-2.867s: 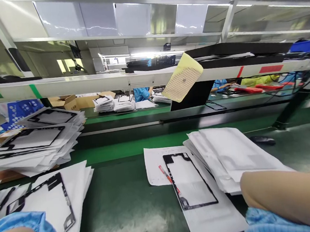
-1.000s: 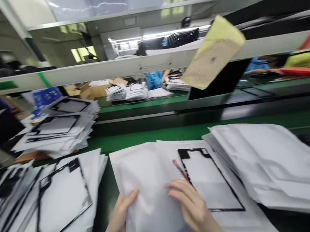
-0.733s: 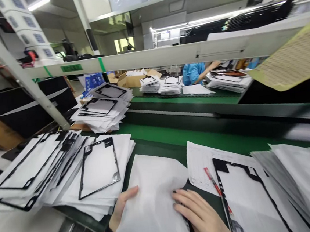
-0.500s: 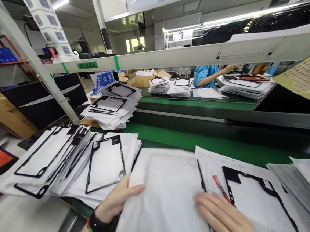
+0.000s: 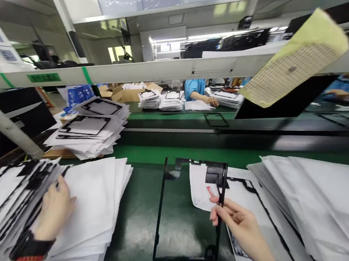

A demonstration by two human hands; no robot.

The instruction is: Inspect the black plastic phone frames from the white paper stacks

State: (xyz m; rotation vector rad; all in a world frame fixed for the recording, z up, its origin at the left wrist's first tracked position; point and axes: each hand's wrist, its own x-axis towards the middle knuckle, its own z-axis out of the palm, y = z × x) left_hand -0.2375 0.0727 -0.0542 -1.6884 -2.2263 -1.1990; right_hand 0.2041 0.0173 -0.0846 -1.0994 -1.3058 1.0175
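My right hand [image 5: 239, 227] pinches the right side of a thin black rectangular frame [image 5: 156, 232] between thumb and fingers. The frame is tilted up above the green worktop, with a wide dark patch at its top right corner. At the left, my left hand [image 5: 56, 207] is slightly blurred, thumb apart from the fingers. It lies against the edge of a stack of white sheets with black frames [image 5: 10, 197], over a fanned pile of plain white sheets [image 5: 98, 205]. Behind my right hand, another black frame [image 5: 263, 204] lies on white sheets, beside a red pen [image 5: 210, 191].
A thick stack of white sheets [image 5: 321, 198] stands at the right. Farther back are another framed stack [image 5: 90, 131] and a white crossbar [image 5: 143, 71]. From it hangs a yellow dotted sheet [image 5: 295, 64]. Across the bench, a co-worker's blue sleeve [image 5: 193, 87] shows.
The view has turned right. Both hands have left the white sheet they were handling. My right hand now has a black frame, and my left hand has moved to the left stack.
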